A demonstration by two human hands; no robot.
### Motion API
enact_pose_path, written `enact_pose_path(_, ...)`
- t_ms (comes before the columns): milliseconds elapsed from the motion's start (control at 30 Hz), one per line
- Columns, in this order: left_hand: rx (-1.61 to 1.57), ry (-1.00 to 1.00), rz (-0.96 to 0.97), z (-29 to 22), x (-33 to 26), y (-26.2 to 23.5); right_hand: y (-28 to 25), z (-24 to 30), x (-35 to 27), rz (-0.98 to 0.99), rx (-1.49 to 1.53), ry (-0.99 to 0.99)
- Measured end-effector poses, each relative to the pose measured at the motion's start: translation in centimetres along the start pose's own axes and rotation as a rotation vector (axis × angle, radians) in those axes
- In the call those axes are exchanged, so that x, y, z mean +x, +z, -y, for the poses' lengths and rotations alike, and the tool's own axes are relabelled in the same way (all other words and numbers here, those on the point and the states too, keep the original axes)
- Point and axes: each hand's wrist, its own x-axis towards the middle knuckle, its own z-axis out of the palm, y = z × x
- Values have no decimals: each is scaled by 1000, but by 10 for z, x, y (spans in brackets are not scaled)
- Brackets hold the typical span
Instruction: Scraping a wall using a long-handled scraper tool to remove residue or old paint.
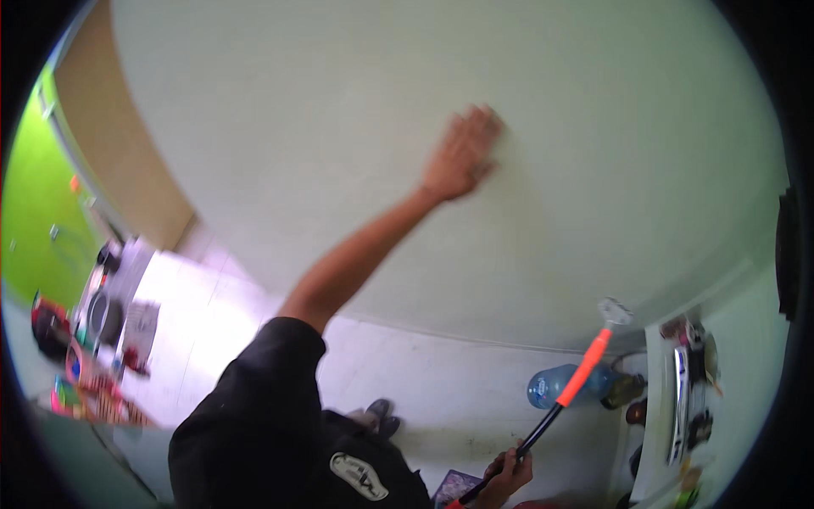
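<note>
My left hand [465, 153] is stretched up against the pale wall [339, 153], fingers extended and somewhat blurred. Nothing shows in it, though a dark patch lies by the fingertips. Low on the right, my right hand [509, 477] is wrapped round the black shaft of a long-handled scraper [585, 369]. Its upper grip is orange, and a flat whitish head points up and right, close to the foot of the wall. The shaft's lower end runs beneath my hand toward the picture's lower edge.
A large blue plastic bottle [547, 387] lies on the floor behind the scraper. White shelving [653, 416] with assorted items stands at the right. Left are a green door [42, 195], a grey basin [103, 318] and a pink basket [110, 399]. A dark object hangs at the far right.
</note>
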Motion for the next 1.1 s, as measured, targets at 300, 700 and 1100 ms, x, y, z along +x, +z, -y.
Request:
enact_pose_path(300, -968, -659, 819, -183, -413, -46, 69, 30, 40, 188, -47, -111)
enact_pose_path(700, -736, -570, 591, -144, -325, -127, 133, 39, 61, 463, 10, -151)
enact_pose_path(1100, -514, 409, 302, -291, -106, -106, 76, 70, 80, 624, 117, -235)
